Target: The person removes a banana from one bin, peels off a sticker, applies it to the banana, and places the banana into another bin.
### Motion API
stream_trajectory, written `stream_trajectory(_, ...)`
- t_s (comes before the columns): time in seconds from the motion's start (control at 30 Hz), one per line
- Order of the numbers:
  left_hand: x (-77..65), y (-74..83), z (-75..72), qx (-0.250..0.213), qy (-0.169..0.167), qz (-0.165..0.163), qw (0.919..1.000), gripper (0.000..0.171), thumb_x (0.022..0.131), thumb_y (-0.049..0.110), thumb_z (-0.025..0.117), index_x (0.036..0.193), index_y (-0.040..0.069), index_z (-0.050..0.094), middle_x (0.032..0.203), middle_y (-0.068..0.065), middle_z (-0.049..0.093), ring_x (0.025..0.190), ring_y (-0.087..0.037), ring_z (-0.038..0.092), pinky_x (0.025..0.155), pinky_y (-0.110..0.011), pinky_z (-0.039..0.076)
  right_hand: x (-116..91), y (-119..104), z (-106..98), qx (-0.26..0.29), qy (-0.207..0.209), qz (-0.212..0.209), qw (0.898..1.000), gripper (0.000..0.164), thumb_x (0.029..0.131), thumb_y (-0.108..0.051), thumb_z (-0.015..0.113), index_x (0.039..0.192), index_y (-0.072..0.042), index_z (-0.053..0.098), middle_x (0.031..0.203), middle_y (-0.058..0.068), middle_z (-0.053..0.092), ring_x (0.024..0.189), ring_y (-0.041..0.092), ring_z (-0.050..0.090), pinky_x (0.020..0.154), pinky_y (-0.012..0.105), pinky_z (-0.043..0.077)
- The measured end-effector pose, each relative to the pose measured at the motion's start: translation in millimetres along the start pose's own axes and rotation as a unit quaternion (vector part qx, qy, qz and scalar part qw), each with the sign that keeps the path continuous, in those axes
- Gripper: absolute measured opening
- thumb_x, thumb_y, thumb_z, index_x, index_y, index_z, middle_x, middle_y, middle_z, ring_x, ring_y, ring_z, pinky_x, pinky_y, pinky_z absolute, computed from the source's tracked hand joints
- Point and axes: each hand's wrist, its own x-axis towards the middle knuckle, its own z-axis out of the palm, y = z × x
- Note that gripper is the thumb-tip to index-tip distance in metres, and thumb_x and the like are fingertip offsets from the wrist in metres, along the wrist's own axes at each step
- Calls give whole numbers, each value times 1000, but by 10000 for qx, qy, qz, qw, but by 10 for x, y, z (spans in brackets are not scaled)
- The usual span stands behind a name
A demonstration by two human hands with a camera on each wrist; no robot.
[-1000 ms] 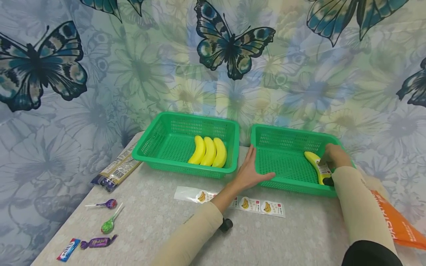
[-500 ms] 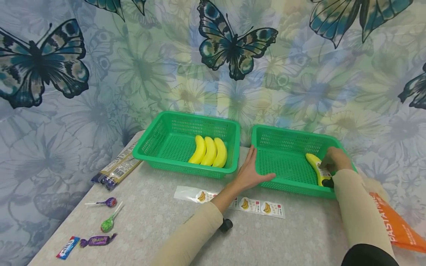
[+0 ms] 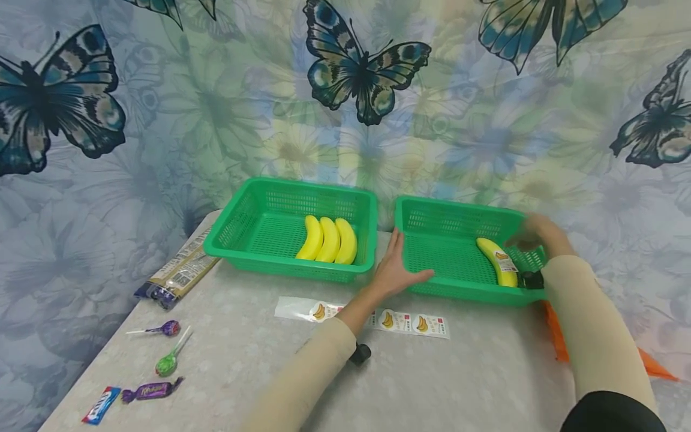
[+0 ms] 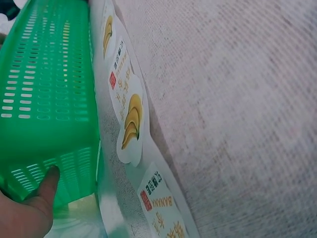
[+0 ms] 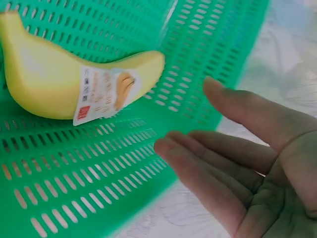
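In the head view my left hand (image 3: 394, 273) is spread at the near-left corner of the right green basket (image 3: 453, 291), fingers straight along its end. The left wrist view shows a fingertip (image 4: 52, 173) right at that basket's slotted wall. My right hand (image 3: 531, 231) is over the same basket's far-right corner, holding nothing. A yellow banana (image 3: 498, 263) lies inside, with a banana-print sticker (image 5: 101, 94) stuck to its side, one sticker edge standing off the curve. In the right wrist view my loosely bent fingers (image 5: 193, 173) are apart from the banana.
The left green basket (image 3: 281, 264) holds 3 bananas (image 3: 326, 240). A strip of banana stickers (image 3: 402, 321) lies in front, partly under my left forearm. Two lollipops (image 3: 168, 363), wrapped candies (image 3: 151, 391) and a gold packet (image 3: 183, 273) are at left. An orange bag (image 3: 556, 336) sits behind my right sleeve.
My right hand has come off the banana's sticker and moved up and away toward the basket's far-right corner. The left hand stays at the basket. The head view has shifted slightly.
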Motion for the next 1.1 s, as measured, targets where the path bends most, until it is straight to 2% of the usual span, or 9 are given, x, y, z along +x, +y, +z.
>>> stream_trajectory(0.2, -6, -3, -8, -116, -84, -7, 9999, 113, 79, 57, 72, 159, 17, 3, 166, 8, -10, 148, -35, 26, 112, -56, 38, -133, -73, 33, 247, 64, -279, 9993, 39, 85, -26, 74, 97, 10, 72, 80, 13, 74, 71, 19, 71, 76, 40, 60)
stream_trajectory(0.3, -12, 9, -19, -111, -111, 27, 9999, 112, 80, 57, 72, 159, 16, 3, 166, 6, -9, 149, -35, 24, 113, -55, 37, -182, -94, 78, 170, 121, -359, 9991, 35, 86, -27, 74, 93, 7, 75, 73, 10, 73, 67, 16, 70, 75, 40, 60)
stream_trajectory(0.43, -15, 41, -24, -144, -136, 32, 9998, 113, 80, 54, 73, 158, 12, 3, 166, 2, -8, 150, -34, 20, 115, -54, 34, -265, -131, 120, -54, 221, -526, 9984, 31, 87, -30, 73, 80, 0, 77, 57, -1, 65, 57, 9, 59, 68, 36, 57)
stream_trajectory(0.6, -2, 114, -51, -344, -128, -30, 9993, 115, 79, 48, 77, 158, 8, 3, 166, -5, -4, 151, -34, 16, 118, -51, 31, -365, -204, 158, -207, 392, -687, 9967, 40, 88, -34, 71, 99, 4, 76, 57, -4, 63, 59, 9, 59, 76, 42, 56)
stream_trajectory(0.7, -38, 175, -97, -357, -147, -135, 9992, 114, 79, 45, 78, 157, 5, 4, 166, -10, 0, 151, -33, 14, 120, -49, 28, -413, -269, 203, -174, 474, -781, 9957, 41, 88, -34, 70, 101, 5, 75, 57, -2, 62, 58, 11, 56, 72, 40, 55)
stream_trajectory(0.8, -105, 267, -138, -209, -308, -240, 9990, 112, 81, 44, 76, 156, 2, 6, 165, -13, 2, 152, -33, 8, 122, -48, 23, -472, -329, 249, -63, 594, -896, 9942, 44, 88, -34, 71, 103, 7, 73, 66, 5, 69, 60, 11, 60, 68, 36, 56)
stream_trajectory(0.9, -179, 361, -181, 127, -473, -249, 9985, 111, 82, 45, 76, 156, -1, 7, 165, -14, 3, 153, -32, 3, 123, -47, 19, -539, -408, 303, 151, 696, -971, 9927, 50, 88, -33, 71, 112, 11, 68, 87, 19, 74, 70, 21, 69, 71, 38, 59)
stream_trajectory(1.03, -285, 463, -308, 552, -737, -32, 9957, 109, 82, 47, 74, 156, 0, 8, 165, -12, 5, 153, -30, 9, 122, -47, 22, -638, -513, 379, 290, 818, -1088, 9903, 57, 89, -34, 70, 121, 12, 62, 112, 28, 68, 93, 36, 70, 76, 41, 59)
stream_trajectory(1.1, -352, 484, -422, 606, -941, 137, 9936, 107, 83, 48, 73, 156, 2, 10, 166, -9, 5, 152, -30, 12, 121, -49, 24, -687, -564, 428, 285, 897, -1128, 9892, 56, 89, -34, 70, 122, 10, 63, 117, 29, 66, 96, 37, 69, 75, 41, 59)
